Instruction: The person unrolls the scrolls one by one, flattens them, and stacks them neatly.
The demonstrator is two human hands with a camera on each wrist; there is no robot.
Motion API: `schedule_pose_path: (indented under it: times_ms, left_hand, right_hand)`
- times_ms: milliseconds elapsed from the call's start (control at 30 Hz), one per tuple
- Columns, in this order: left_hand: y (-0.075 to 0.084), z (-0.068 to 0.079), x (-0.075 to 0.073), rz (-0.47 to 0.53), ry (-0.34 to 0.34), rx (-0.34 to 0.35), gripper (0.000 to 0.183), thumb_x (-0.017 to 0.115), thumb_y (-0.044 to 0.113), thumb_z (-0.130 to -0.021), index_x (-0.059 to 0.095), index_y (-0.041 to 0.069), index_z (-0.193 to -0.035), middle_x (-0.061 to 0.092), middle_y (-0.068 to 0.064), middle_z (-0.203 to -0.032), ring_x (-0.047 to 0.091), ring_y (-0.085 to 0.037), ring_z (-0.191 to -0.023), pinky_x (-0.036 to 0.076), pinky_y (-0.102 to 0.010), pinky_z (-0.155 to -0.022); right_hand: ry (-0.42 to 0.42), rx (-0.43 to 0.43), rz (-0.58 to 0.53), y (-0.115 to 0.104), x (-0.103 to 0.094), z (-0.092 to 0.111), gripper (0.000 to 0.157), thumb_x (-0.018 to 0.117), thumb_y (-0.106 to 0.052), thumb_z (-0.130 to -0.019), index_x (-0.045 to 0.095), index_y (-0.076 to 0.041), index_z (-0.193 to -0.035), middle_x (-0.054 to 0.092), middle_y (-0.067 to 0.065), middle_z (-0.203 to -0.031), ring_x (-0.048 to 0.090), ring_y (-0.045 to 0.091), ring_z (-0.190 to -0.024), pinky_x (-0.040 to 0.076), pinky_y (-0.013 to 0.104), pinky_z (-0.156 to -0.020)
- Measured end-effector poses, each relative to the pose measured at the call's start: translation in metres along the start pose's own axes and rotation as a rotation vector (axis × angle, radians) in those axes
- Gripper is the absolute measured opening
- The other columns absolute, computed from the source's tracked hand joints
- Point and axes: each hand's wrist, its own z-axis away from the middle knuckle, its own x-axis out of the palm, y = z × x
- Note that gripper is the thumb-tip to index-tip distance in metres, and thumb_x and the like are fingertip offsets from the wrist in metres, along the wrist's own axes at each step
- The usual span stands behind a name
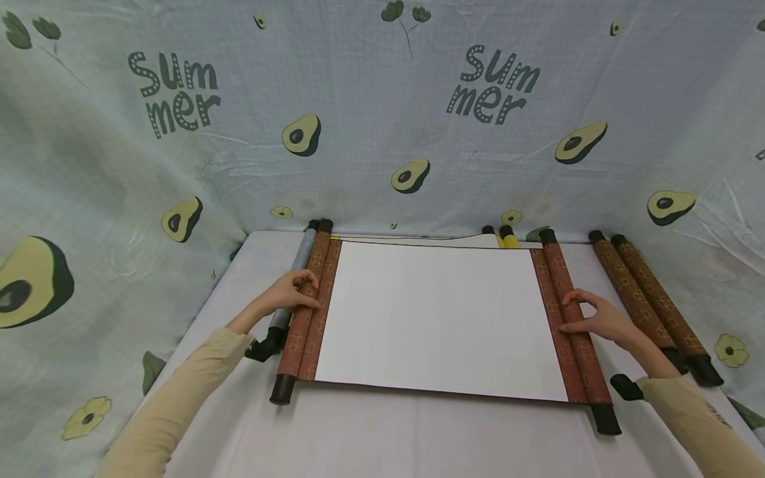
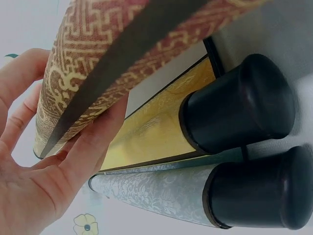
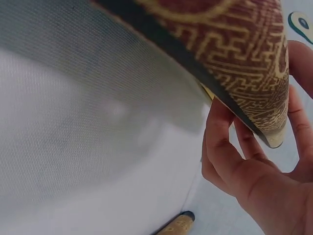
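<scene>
Red-bordered scroll spread open above the table.
Your left hand and right hand grip its rollers; sheet probably light, easily creased: hold only by the likely stiffer rollers.

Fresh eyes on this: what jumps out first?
The blank white scroll, spread open over the white table between the left hand and right hand, each gripping a reddish roller. Next, the avocado-printed cloth behind. Then two brown rollers side by side at the table's right.
</scene>
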Motion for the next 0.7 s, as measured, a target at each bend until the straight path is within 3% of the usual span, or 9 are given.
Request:
schedule_pose_path:
  times_ms: [233, 467, 700]
  left_hand:
    - [0.002, -0.005, -0.002, 0.069, -0.036, -0.04, 0.03, 0.068, 0.006, -0.076, 0.049, -0.002, -0.098, 0.043, -0.007, -0.078, 0.033, -0.009, -0.047, 0.035, -0.026, -0.044]
    - [0.004, -0.014, -0.008, 0.139, -0.039, -0.099, 0.032, 0.066, 0.006, -0.078, 0.046, 0.0, -0.103, 0.046, -0.001, -0.065, 0.036, -0.008, -0.047, 0.035, -0.027, -0.047]
    - [0.007, -0.026, -0.012, 0.17, -0.037, -0.197, 0.035, 0.063, 0.006, -0.08, 0.043, 0.005, -0.109, 0.049, 0.002, -0.061, 0.038, -0.009, -0.049, 0.034, -0.028, -0.048]
  right_hand:
    - [-0.014, -0.045, -0.046, 0.0, -0.004, -0.002, 0.05, 0.07, -0.021, -0.075, 0.042, 0.0, -0.111, 0.039, 0.019, -0.118, 0.032, 0.039, -0.112, 0.04, 0.047, -0.077]
    - [-0.047, 0.014, -0.118, 0.009, -0.01, -0.009, 0.061, 0.069, -0.021, -0.077, 0.032, -0.002, -0.121, 0.027, 0.033, -0.129, 0.028, 0.05, -0.116, 0.045, 0.046, -0.075]
    - [-0.058, 0.051, -0.161, 0.01, -0.014, -0.015, 0.065, 0.069, -0.02, -0.077, 0.028, -0.002, -0.123, 0.026, 0.036, -0.127, 0.039, 0.048, -0.109, 0.049, 0.039, -0.072]
